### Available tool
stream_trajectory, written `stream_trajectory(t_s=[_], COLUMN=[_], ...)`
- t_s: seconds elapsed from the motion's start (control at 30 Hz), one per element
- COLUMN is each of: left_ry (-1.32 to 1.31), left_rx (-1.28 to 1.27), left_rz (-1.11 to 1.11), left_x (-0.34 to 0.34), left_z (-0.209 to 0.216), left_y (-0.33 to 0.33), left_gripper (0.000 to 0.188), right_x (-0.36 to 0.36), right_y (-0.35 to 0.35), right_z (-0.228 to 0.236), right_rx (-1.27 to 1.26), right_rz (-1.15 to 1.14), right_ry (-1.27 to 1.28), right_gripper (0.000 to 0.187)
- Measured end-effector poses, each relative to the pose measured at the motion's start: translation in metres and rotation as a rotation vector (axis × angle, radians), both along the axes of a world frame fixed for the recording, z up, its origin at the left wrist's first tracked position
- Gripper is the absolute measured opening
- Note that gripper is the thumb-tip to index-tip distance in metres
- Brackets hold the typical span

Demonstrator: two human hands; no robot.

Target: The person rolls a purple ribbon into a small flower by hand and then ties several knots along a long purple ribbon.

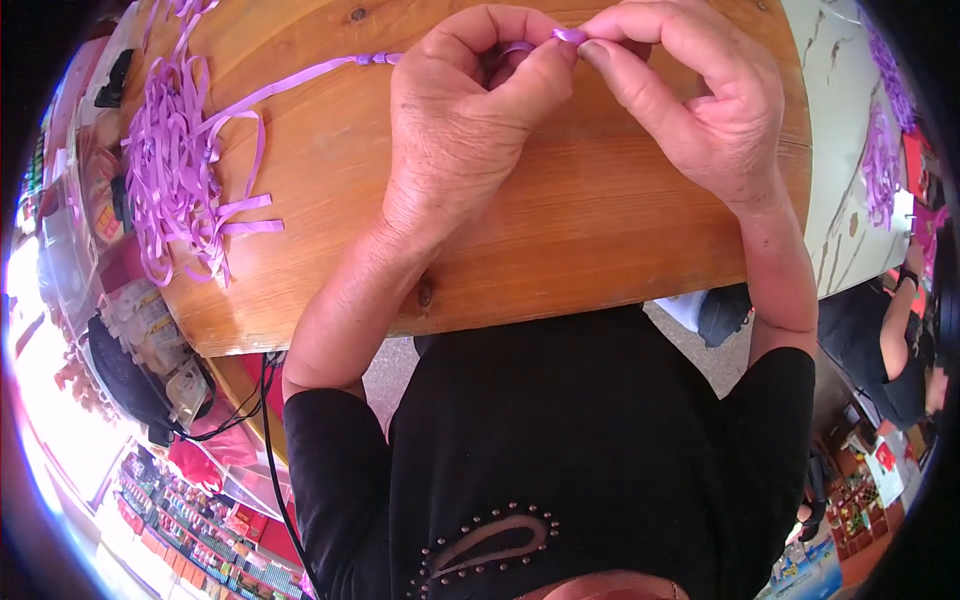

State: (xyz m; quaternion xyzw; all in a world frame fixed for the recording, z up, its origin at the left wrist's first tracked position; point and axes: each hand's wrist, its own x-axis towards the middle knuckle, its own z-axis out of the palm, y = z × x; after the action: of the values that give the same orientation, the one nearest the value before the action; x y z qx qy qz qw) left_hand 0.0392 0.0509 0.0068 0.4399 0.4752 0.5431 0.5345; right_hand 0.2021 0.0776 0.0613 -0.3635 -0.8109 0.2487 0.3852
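Over the far part of the wooden table, both my hands meet at a narrow purple ribbon. My left hand is closed, pinching the ribbon between thumb and forefinger. Opposite it, my right hand pinches the ribbon's tip with thumb and forefinger. From behind my left hand a knotted purple strand runs left across the wood. It leads to a tangled heap of purple ribbons. Part of the held ribbon is hidden by my left fingers.
The wooden table has a rounded edge near my body. At right a white marbled surface holds more purple ribbons. Another person's arm shows at far right. Black cables hang beside the table's left corner.
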Motion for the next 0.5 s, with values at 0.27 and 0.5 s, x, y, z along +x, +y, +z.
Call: stream_trajectory(t_s=[0.27,0.5], left_ry=[-0.141,-0.503], left_rx=[-0.037,-0.081], left_rz=[-0.051,-0.189], left_x=[0.003,-0.004], left_z=[-0.001,-0.003], left_y=[0.002,0.002], left_gripper=[0.013,0.016], right_x=[0.000,0.005], right_y=[0.044,0.028], right_z=[-0.078,-0.064], right_rx=[0.064,-0.259], right_rz=[0.663,0.864], right_ry=[0.904,0.948], right_gripper=[0.005,0.005])
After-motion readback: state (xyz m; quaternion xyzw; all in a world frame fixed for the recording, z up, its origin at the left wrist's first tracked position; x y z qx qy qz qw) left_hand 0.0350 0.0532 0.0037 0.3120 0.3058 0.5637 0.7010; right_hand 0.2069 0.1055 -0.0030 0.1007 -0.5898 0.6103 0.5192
